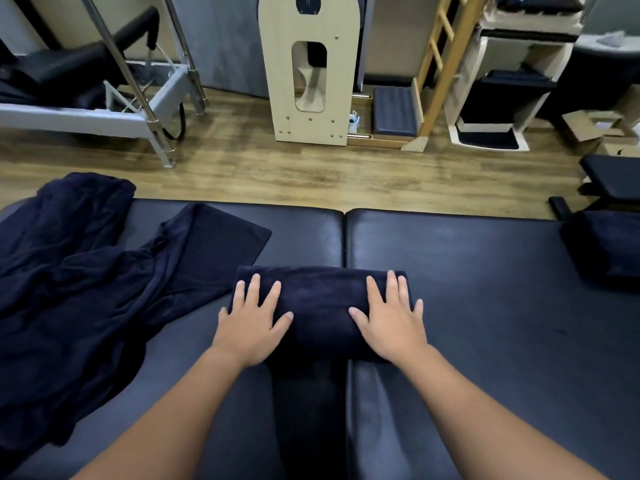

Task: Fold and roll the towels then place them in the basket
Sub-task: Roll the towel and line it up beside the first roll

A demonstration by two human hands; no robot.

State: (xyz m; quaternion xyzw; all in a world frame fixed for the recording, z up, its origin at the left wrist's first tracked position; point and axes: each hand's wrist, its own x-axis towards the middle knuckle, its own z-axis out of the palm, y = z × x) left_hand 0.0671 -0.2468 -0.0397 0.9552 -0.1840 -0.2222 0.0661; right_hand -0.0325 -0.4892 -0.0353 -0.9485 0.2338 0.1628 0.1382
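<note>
Fingers [256, 285] splayed flat, left hand [252, 327] and right hand [389, 323] press the rolled towel [320, 303], gripping nothing. Loose towels [86, 271] heap at nine o'clock on the padded table [485, 271].

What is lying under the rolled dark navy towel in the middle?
The rolled dark navy towel lies on the black padded table, across its centre seam. Both open hands, left hand and right hand, press on top. Anything beneath it is covered.

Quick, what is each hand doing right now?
Left hand: open, fingers straight, pressing flat on the rolled towel.
Right hand: open, fingers straight, pressing flat on the same towel.
</note>
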